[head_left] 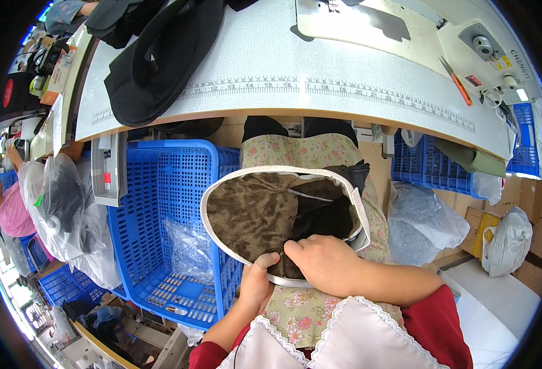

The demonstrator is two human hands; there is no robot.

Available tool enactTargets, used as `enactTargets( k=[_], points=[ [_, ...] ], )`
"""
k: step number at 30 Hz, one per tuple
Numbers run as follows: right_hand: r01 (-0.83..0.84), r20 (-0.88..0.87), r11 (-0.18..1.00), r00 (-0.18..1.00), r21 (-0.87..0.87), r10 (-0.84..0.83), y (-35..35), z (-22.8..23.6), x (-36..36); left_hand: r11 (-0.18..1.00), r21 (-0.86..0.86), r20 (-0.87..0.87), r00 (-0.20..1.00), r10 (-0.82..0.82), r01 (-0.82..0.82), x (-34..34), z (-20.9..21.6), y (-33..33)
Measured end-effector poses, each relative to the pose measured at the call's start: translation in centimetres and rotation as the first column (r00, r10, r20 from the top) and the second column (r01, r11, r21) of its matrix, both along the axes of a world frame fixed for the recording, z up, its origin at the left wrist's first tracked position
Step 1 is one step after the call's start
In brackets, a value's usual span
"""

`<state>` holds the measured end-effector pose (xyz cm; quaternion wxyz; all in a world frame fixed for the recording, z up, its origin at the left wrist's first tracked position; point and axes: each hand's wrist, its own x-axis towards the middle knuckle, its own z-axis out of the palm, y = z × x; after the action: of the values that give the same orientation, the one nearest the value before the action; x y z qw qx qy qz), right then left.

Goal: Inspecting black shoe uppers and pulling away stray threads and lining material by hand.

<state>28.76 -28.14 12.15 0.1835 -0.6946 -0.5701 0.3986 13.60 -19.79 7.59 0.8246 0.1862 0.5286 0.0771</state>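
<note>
White tabletop (252,55) is stretching across upper view, printed ruler (301,83) running along its brown front edge. Black fabric pieces (160,67) are lying at left, nearest one reaching edge. Pale sewing machine (505,74) is standing at right, flat bed plate (320,27) extending toward middle. Orange-handled snips (461,89) are lying just beside machine. Below, floral-aproned lap (295,147) is spreading under plush-lined brown piece (252,209). Blue crate (221,197) is carrying crumpled clear plastic (191,252). Clear plastic bag (421,221) is resting on tan floor (378,163).
</note>
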Motion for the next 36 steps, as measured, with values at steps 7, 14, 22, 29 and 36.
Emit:
enactTargets(
  k=[7,14,22,29,36],
  points=[
    [-0.003,-0.001,1.0,1.0,-0.021,0.003,-0.1,0.0,0.2,0.999,0.014,-0.013,0.999,-0.03,0.031,-0.6,-0.9,-0.2],
    [-0.007,0.013,0.999,1.0,-0.04,0.007,-0.1,0.1,0.1,0.999,0.029,0.037,0.999,0.016,-0.017,0.3,0.3,-0.3],
    [-0.001,-0.003,1.0,1.0,0.005,0.001,-0.2,0.0,0.0,0.993,0.109,0.03,0.998,-0.056,0.053,0.4,0.7,-0.2],
    [0.002,-0.008,1.0,1.0,-0.021,-0.002,0.1,0.2,0.1,0.992,0.113,0.019,0.998,-0.054,0.052,0.2,0.6,0.0],
    [-0.017,0.099,0.999,0.995,-0.028,0.019,-0.1,0.1,0.4,0.997,0.082,0.05,0.999,-0.013,0.009,0.4,0.4,-0.1]
  ],
)
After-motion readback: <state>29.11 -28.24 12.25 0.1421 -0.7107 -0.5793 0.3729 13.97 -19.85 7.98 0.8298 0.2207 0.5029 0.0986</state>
